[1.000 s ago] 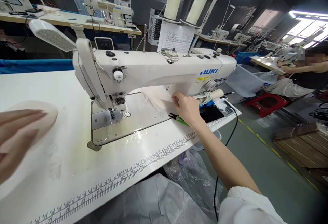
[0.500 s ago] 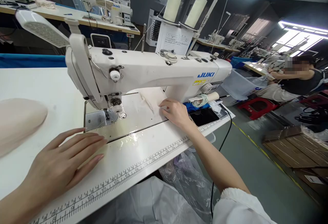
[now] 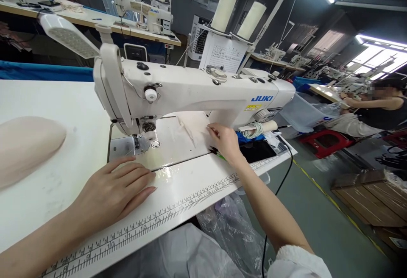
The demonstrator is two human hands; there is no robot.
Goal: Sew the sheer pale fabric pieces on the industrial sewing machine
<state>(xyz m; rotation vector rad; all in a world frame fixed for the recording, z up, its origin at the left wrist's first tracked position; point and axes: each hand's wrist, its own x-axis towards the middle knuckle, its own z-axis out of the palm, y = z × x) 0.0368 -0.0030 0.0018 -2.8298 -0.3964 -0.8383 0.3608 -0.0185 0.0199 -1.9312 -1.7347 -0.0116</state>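
My left hand (image 3: 117, 189) lies flat on the white table, fingers stretched toward the sewing machine's bed, in front of the needle area (image 3: 137, 142). It holds nothing. My right hand (image 3: 225, 142) is closed at the right part of the bed, its fingertips by the edge of a thin pale pink fabric piece (image 3: 192, 127). From under this hand pokes a small green tool with a dark forked tip, apparently thread snips (image 3: 219, 155); the palm hides most of it. Another pale pink padded-looking piece (image 3: 30, 148) rests on the table at the left.
The white JUKI machine (image 3: 197, 87) stands across the table. A black phone-like slab (image 3: 256, 151), a coil of cord (image 3: 252, 130) and blue cloth lie right of its base. A ruler strip (image 3: 165, 216) runs along the front edge. A co-worker (image 3: 375, 108) sits far right.
My left hand has slid a little right along the table. The green tool now shows beneath my right hand, which stays by the fabric. The camera view has shifted slightly.
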